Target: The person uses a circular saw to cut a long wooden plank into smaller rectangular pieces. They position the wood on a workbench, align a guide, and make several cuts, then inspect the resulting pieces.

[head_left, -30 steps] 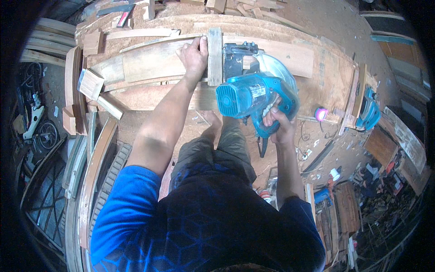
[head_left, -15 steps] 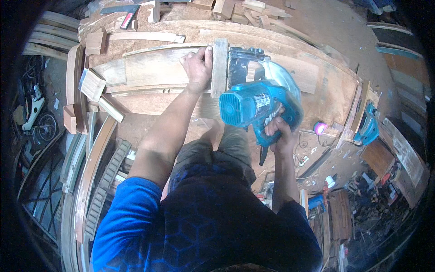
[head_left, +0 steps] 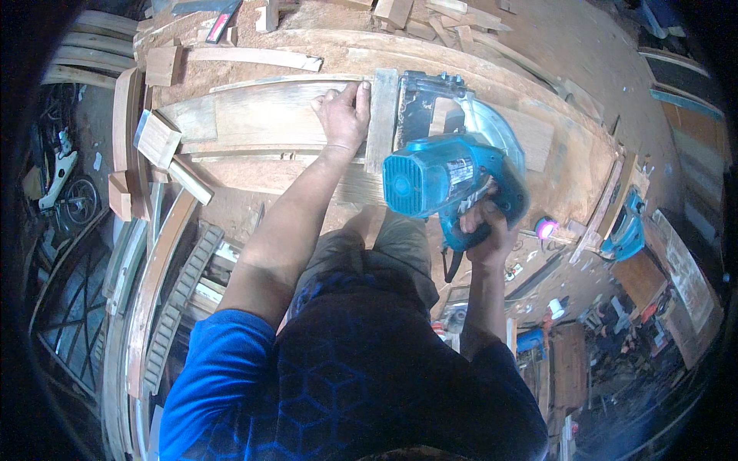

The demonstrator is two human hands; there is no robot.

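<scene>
My right hand (head_left: 490, 230) is wrapped round the rear handle of a blue circular saw (head_left: 430, 177). The saw's dark metal base (head_left: 423, 92) rests flat over a wide, pale wooden board (head_left: 261, 115). Its clear guard arcs on the right, and the blade's contact with the wood is hidden. A greyish wooden strip (head_left: 381, 115) lies crosswise on the board, close along the left edge of the saw base. Against the strip's left side presses my left hand (head_left: 344, 119), its fingers curled and thumb pointing away from me; its fingertips are partly hidden.
A sawdust-covered bench (head_left: 430, 58) carries a curved wooden piece (head_left: 254, 58) and offcuts at its far side. Wood blocks (head_left: 160, 142) sit at its left end. Another blue power tool (head_left: 626, 230) and a pink-lit round object (head_left: 546, 227) are at right. Long timbers (head_left: 165, 284) lean at left.
The view has shifted slightly, moving most things a little to the right. The saw base appears a little farther from me along the strip. Both hands keep their holds.
</scene>
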